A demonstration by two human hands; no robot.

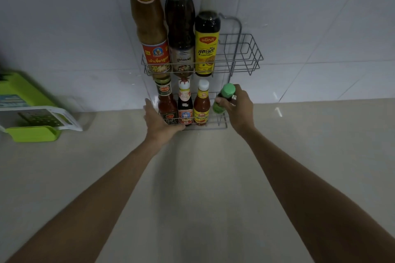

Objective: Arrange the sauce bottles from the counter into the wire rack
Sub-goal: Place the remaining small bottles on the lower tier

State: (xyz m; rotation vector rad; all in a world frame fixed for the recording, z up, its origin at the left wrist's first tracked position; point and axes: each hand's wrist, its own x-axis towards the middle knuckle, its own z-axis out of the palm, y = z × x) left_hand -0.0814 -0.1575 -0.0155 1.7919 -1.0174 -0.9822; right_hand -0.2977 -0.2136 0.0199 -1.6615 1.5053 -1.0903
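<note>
A two-tier wire rack [245, 53] stands against the tiled wall. Its upper tier holds three tall bottles: a brown sauce bottle [149, 28], a dark bottle with a white cap [180, 28] and a yellow-capped dark sauce bottle [207, 38]. Three small bottles stand in the lower tier: a red one with a green label [166, 102], a dark one with a white cap [185, 102] and a red one with a yellow label [201, 104]. My right hand [237, 107] grips a small green-capped bottle [224, 98] at the lower tier's right end. My left hand [158, 121] rests flat against the lower tier's left front, fingers apart.
A green and white grater box [32, 113] sits on the counter at the far left. The beige counter [192, 177] stretches toward me under both forearms. The right half of the upper tier has no bottles in it.
</note>
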